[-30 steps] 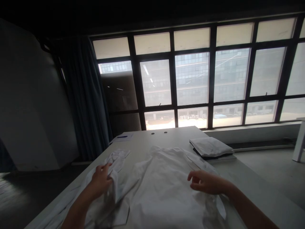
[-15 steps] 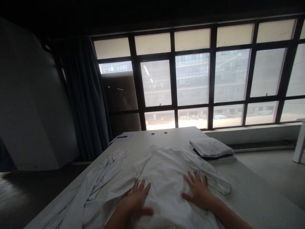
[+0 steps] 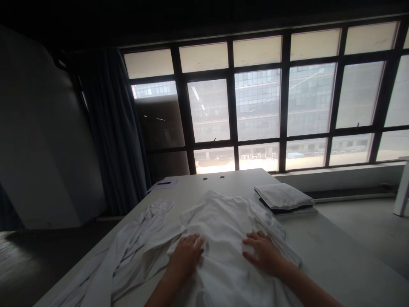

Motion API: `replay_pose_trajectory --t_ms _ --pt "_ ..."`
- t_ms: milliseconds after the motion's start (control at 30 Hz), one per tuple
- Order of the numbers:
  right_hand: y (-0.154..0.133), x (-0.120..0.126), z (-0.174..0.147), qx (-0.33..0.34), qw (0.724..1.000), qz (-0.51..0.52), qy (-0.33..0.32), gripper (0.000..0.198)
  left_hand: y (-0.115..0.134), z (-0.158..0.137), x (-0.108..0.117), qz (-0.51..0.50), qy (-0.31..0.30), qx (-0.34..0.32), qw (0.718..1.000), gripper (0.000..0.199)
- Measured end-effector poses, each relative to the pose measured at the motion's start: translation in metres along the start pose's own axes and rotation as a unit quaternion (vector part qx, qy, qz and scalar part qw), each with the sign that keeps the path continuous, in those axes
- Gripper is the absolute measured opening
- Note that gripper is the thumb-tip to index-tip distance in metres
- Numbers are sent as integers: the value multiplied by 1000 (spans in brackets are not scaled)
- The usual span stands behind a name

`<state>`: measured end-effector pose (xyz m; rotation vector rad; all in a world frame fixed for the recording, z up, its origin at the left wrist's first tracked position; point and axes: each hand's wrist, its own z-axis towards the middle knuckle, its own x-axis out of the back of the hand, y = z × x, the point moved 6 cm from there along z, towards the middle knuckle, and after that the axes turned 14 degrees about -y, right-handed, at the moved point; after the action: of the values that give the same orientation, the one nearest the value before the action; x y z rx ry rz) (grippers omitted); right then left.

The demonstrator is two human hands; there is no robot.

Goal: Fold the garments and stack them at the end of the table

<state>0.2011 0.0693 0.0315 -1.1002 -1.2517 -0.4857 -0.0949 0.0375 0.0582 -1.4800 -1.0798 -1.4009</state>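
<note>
A white long-sleeved garment (image 3: 223,217) lies spread and wrinkled on the table, its narrower collar end pointing away from me. My left hand (image 3: 188,251) rests on its left side, fingers bent together and drawing up the cloth; the thumb is mostly hidden. On the opposite side, my right hand (image 3: 263,253) has its fingers curled into the fabric, with the thumb lower down. Folds run through the cloth between both hands. Beside the left forearm lies a second heap of crumpled white cloth (image 3: 128,238), long and loosely strewn along the table's left side.
On the white table (image 3: 188,187) stand a folded white cloth pile (image 3: 284,197) with a dark layer at the right edge, and a paper with a blue pen (image 3: 164,183) at the far left corner. Behind are a window wall (image 3: 257,106) and a dark curtain (image 3: 118,132).
My spread fingers have curled into the cloth, the left ones drawing together. The garment's sides and right sleeve have shifted inward, and its far end has bunched slightly upward.
</note>
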Motion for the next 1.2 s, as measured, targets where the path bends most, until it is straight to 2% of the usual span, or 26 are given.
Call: replay_pose_trajectory --t_ms 67,133,233,400,767,1000,1200 --pt "1 -1 1 1 1000 4 26 44 26 0 -14 -21 2 -83 996 43" --pt "2 -2 1 6 999 1 43 41 44 1 -32 -30 -13 -152 988 57" --pt "2 -4 1 11 999 -2 51 40 47 5 -51 -27 -23 -185 982 69" --pt "2 -4 2 11 999 -5 46 39 37 6 -55 -30 -11 -199 979 68" --pt "5 -6 2 10 999 -21 45 39 36 5 -55 -29 -9 -197 980 68" --pt "24 -10 7 -77 994 -63 44 47 32 5 -51 -58 -42 -182 981 69" --pt "25 -12 7 -72 995 -57 39 47 35 -1 -37 -92 -45 -169 980 67"
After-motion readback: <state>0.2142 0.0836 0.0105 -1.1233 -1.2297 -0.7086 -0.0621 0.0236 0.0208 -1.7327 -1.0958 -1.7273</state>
